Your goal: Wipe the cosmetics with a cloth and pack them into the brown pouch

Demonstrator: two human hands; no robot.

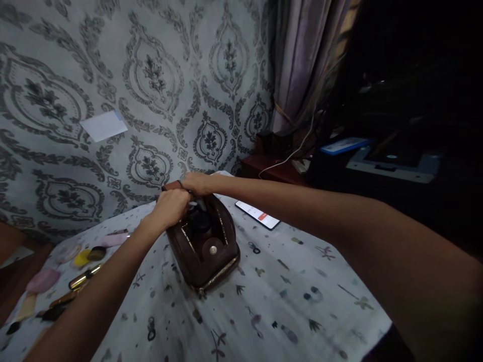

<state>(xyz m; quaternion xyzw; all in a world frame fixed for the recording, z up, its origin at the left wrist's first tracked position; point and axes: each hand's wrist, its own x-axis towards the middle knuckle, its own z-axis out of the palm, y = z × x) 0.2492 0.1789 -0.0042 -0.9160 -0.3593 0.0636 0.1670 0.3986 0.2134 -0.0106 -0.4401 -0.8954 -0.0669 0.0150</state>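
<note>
A dark brown leather-look zip bag [188, 261] stands on the patterned cloth with its mouth unzipped towards me. A round snap button sits on its inner tab, and dark items [199, 221] lie inside, too dim to name. My left hand [173, 205] is closed on the bag's upper left rim. Just beyond it, my right hand [198, 184] grips the far end of the opening, close to a lighter brown strap [171, 186]. The fingertips of both hands are partly hidden.
Makeup items, among them a gold tube [85, 276], a yellow sponge [82, 258] and a pink sponge [43, 280], lie at the left. A lit phone [260, 215] rests right of the bag, under my right forearm. Patterned wallpaper [154, 75] rises behind the table.
</note>
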